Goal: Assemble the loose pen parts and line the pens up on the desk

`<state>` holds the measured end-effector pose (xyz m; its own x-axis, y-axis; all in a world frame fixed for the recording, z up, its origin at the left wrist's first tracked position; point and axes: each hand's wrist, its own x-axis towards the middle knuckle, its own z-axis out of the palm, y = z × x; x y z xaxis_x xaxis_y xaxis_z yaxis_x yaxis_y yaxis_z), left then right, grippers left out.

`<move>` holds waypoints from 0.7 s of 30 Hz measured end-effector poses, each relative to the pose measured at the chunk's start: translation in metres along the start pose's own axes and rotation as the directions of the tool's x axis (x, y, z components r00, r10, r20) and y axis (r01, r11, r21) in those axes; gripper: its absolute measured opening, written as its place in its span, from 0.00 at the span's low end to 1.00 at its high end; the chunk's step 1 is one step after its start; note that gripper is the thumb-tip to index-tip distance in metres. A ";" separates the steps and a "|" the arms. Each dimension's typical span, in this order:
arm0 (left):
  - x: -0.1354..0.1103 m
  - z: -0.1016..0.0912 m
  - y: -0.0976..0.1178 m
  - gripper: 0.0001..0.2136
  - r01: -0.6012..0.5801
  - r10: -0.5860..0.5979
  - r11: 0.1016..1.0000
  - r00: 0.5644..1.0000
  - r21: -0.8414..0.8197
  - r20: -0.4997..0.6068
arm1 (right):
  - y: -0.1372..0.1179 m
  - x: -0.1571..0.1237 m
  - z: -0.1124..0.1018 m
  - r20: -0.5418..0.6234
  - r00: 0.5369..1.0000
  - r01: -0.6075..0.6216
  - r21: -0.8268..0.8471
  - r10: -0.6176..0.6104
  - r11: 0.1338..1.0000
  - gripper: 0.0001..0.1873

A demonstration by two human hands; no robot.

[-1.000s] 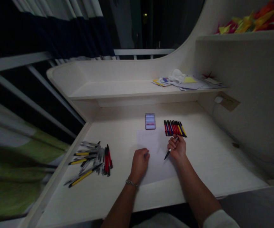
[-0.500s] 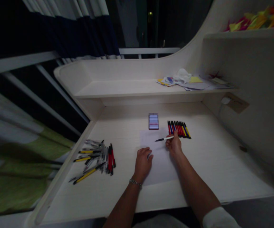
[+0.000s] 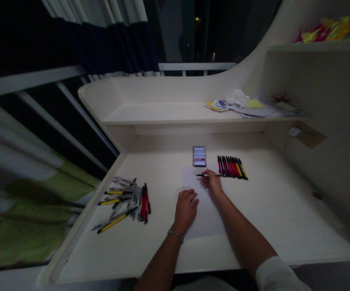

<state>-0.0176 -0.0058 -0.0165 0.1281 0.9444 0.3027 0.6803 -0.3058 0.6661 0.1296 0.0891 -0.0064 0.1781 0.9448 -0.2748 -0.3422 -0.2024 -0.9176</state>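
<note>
Pen (image 3: 200, 175) gripped by the right hand (image 3: 213, 184) over the upper part of a white sheet of paper (image 3: 206, 222).
Its dark tip is pointed leftward; whether the paper is touched by it cannot be told. The sheet's left side is covered by the left hand (image 3: 187, 205), laid loosely bent, with the thumb parted from the fingers. Just beyond the sheet, a phone (image 3: 199, 156) with a lit screen is set down, and to its right a row of coloured pens (image 3: 232, 167) is lined up. Farther left on the tabletop (image 3: 162, 161), a pile of pens (image 3: 135, 198) is spread.
</note>
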 end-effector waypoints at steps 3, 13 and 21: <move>0.000 0.000 0.000 0.10 -0.002 0.002 1.000 1.000 0.000 0.001 | 0.004 0.003 0.003 0.051 0.998 0.038 -0.158 -0.031 0.987 0.18; 0.000 0.000 -0.001 0.10 -0.016 0.016 1.000 1.000 0.000 0.000 | 0.017 0.005 0.004 0.095 0.973 0.232 -0.462 -0.212 0.856 0.11; 0.000 0.000 -0.001 0.10 -0.007 0.007 1.000 1.000 -0.023 -0.008 | 0.016 0.006 0.003 0.101 0.974 0.227 -0.480 -0.203 0.847 0.06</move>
<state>-0.0182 -0.0058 -0.0176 0.1270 0.9413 0.3127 0.6630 -0.3150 0.6792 0.1223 0.0923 -0.0223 0.1497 0.9874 -0.0519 0.1936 -0.0807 -0.9778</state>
